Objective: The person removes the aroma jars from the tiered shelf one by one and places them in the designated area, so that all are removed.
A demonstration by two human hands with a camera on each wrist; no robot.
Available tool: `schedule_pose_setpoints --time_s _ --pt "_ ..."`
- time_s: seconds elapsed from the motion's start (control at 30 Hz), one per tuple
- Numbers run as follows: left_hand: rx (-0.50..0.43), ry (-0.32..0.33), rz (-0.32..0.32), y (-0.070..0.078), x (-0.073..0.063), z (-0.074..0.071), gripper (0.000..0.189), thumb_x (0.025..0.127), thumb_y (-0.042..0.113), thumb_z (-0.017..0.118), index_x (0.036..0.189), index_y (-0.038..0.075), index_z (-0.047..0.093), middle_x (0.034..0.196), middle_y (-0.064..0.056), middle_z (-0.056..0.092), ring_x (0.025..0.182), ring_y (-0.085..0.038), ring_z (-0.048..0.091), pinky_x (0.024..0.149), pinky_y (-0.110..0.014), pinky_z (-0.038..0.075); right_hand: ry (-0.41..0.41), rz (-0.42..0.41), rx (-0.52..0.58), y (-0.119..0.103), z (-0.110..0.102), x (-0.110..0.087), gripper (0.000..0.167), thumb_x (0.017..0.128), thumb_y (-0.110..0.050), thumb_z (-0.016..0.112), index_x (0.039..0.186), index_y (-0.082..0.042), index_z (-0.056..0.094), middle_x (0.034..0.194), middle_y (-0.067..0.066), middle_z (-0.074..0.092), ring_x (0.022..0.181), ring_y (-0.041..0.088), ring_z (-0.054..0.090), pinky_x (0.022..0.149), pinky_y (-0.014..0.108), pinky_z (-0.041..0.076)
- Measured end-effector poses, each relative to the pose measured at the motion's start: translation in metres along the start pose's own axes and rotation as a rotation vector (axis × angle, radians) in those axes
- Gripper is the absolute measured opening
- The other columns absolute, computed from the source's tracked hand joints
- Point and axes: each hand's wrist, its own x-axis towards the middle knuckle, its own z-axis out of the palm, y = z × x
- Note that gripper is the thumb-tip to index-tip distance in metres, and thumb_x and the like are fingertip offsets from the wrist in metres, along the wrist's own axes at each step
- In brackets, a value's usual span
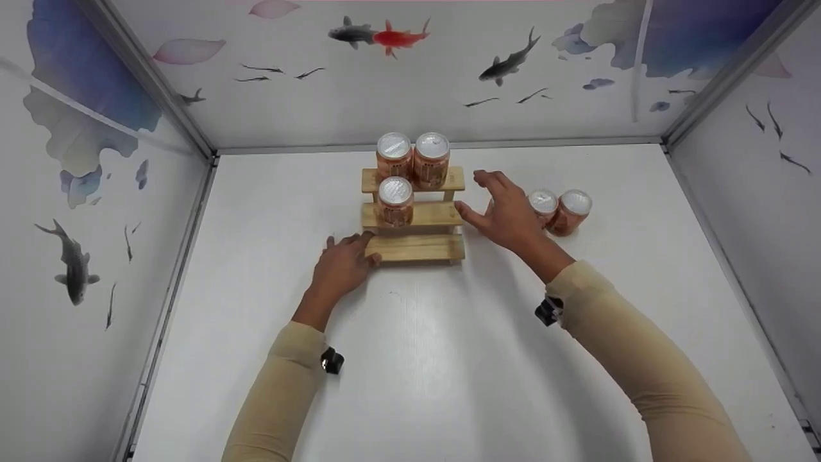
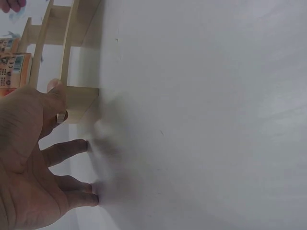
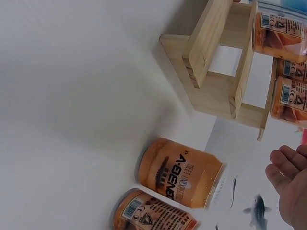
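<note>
A three-tier wooden rack (image 1: 415, 248) stands on the white table. My left hand (image 1: 342, 265) pinches the left end of its lowest shelf between thumb and a finger, while other fingertips touch the table, as the left wrist view shows. Two orange cans with silver lids, a left one (image 1: 393, 157) and a right one (image 1: 431, 160), stand upright on the top shelf. Another can (image 1: 396, 202) sits at the left of the middle shelf. My right hand (image 1: 510, 215) is beside the rack's right side, fingers spread, holding nothing. Two more cans (image 3: 180, 172) (image 1: 571, 215) stand on the table behind it.
White panels painted with fish enclose the table (image 1: 410, 359) at the back, left (image 1: 70, 359) and right. The back panel (image 1: 410, 109) rises a short way behind the rack. Each sleeved wrist carries a small black camera (image 1: 332, 361).
</note>
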Motion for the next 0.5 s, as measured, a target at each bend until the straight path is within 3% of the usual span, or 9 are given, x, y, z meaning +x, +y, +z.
schedule_pose_setpoints --time_s 0.23,0.5 --pt "0.013 0.005 0.014 0.001 0.001 -0.001 0.061 0.112 0.049 0.061 0.163 0.015 0.055 0.162 -0.021 0.06 0.153 -0.054 0.052 0.132 -0.071 0.03 -0.059 -0.034 0.037 -0.015 0.01 0.004 0.076 0.105 -0.051 0.073 0.161 -0.005 0.052 0.148 0.02 0.066 0.138 0.043 0.066 0.116 0.062 0.053" --pt "0.029 -0.003 -0.006 0.003 0.001 0.001 0.059 0.112 0.045 0.064 0.162 0.015 0.056 0.162 -0.022 0.06 0.151 -0.055 0.053 0.13 -0.073 0.034 -0.08 -0.093 0.069 -0.031 0.023 0.01 0.072 0.105 -0.049 0.075 0.159 -0.006 0.054 0.142 0.021 0.068 0.131 0.043 0.07 0.108 0.06 0.058"
